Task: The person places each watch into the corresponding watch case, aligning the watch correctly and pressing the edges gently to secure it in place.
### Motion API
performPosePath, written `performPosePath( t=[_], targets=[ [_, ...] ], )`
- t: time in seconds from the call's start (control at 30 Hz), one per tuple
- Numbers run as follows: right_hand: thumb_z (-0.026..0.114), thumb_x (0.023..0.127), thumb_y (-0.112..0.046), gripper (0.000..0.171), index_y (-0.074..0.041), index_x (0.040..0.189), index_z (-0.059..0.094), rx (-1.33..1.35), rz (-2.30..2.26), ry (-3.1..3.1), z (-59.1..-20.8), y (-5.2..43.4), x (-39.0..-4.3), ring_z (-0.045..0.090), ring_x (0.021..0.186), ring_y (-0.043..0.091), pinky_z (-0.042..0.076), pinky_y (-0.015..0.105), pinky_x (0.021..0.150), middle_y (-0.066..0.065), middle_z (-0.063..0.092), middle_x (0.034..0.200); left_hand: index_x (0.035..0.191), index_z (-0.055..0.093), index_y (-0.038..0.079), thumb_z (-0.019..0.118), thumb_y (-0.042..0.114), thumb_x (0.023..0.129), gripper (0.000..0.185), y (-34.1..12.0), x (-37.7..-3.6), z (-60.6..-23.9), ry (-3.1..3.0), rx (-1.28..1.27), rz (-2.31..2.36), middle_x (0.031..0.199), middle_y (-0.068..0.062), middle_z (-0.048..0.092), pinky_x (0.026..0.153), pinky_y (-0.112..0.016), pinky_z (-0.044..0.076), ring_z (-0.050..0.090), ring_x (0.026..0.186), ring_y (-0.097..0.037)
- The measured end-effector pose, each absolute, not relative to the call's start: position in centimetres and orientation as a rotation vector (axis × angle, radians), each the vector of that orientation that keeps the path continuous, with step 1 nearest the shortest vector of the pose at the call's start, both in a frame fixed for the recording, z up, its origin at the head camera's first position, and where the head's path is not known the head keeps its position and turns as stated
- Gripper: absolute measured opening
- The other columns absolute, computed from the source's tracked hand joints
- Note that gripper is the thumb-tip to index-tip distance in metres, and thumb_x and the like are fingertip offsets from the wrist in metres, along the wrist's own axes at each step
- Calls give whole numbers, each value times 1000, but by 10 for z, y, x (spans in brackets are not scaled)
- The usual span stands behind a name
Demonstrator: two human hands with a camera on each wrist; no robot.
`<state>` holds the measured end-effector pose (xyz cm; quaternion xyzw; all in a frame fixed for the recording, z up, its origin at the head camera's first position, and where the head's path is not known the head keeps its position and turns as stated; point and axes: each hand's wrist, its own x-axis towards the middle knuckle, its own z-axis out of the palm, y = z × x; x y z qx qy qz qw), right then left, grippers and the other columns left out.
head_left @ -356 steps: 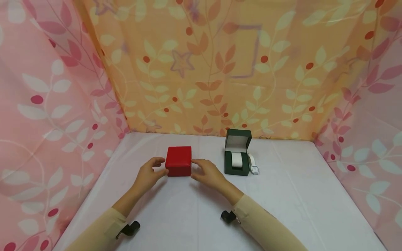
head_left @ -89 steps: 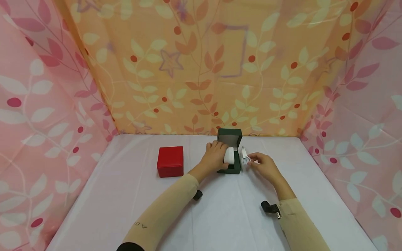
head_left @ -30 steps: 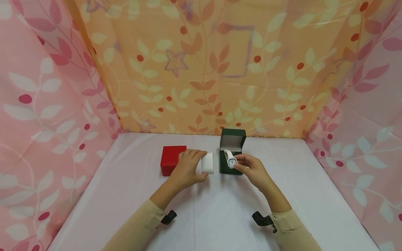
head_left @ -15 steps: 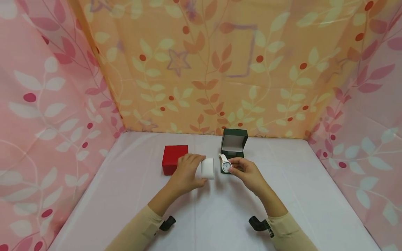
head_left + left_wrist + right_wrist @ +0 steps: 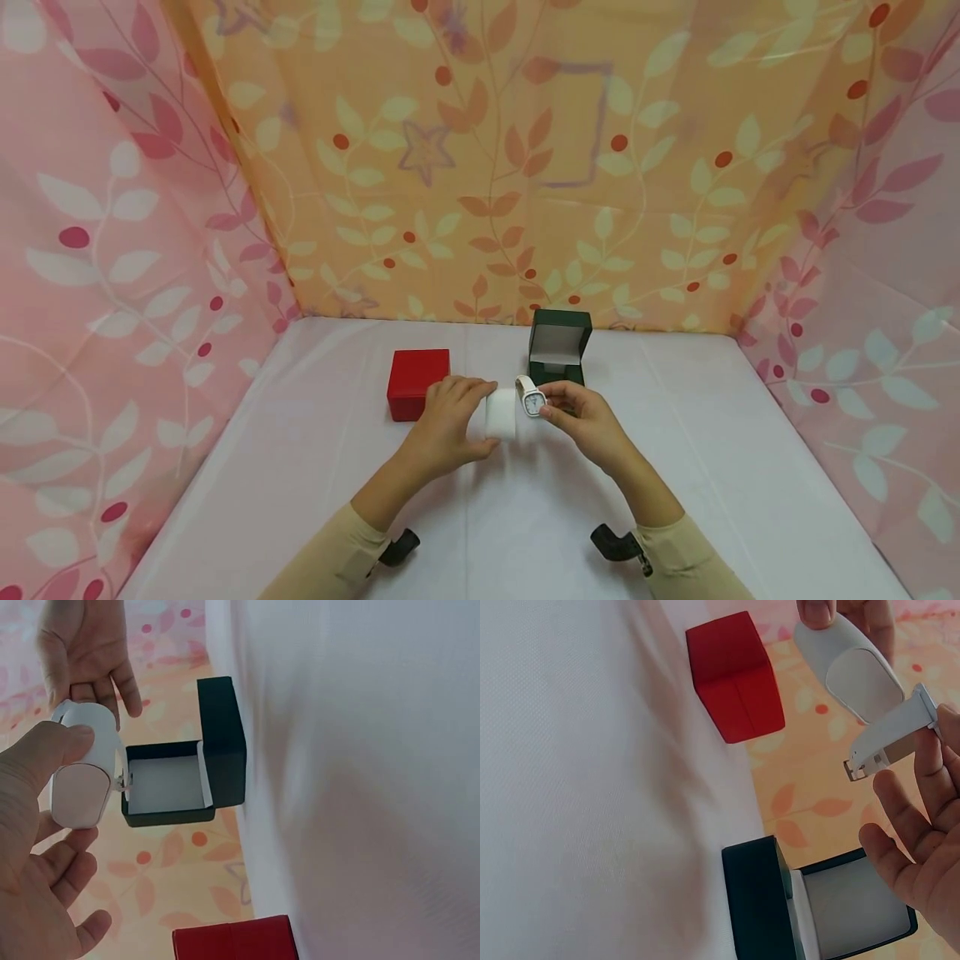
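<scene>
While the left hand (image 5: pixel 448 415) is gripping the white watch pillow (image 5: pixel 500 414) above the middle of the table (image 5: pixel 735 467), the right hand (image 5: pixel 581 414) is pinching the white wristwatch (image 5: pixel 531 399) just right of it, strap lying toward the pillow, the open green box (image 5: pixel 558 346) standing behind near the far edge.

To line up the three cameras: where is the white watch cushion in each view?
Head: white cushion at centre, held by the left hand.
Left wrist: cushion at far left, between thumb and fingers.
Right wrist: cushion at top right.
Shared landmark: the open green box.
</scene>
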<state>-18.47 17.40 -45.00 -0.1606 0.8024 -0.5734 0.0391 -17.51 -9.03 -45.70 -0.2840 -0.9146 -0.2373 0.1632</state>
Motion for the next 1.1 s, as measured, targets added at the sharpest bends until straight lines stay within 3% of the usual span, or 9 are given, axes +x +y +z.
performPosePath(
  t=[0.57,0.9,1.1],
  targets=[
    [74,95,-28,34,-13,125,68,-516,-1679,2488,-449,169,-179,64,110,25,55,30,90,4,72,108,144,55,14,94,36,72,85,-88,-169,-465,-2583,-846,-741,136,-1,60,107,-50,37,50,126,-21],
    [72,97,-28,32,-13,125,69,-570,-1655,2523,-447,165,-175,64,112,25,52,40,94,2,72,107,142,57,12,94,37,71,84,-86,-171,-462,-2527,-871,-699,134,-2,61,107,-50,38,51,124,-22],
    [72,96,-29,33,-13,124,69,-548,-1659,2517,-449,163,-175,63,113,25,53,39,94,2,72,108,139,59,13,93,43,71,82,-85,-171,-463,-2483,-878,-634,131,0,63,106,-49,39,53,121,-20]
  ],
)
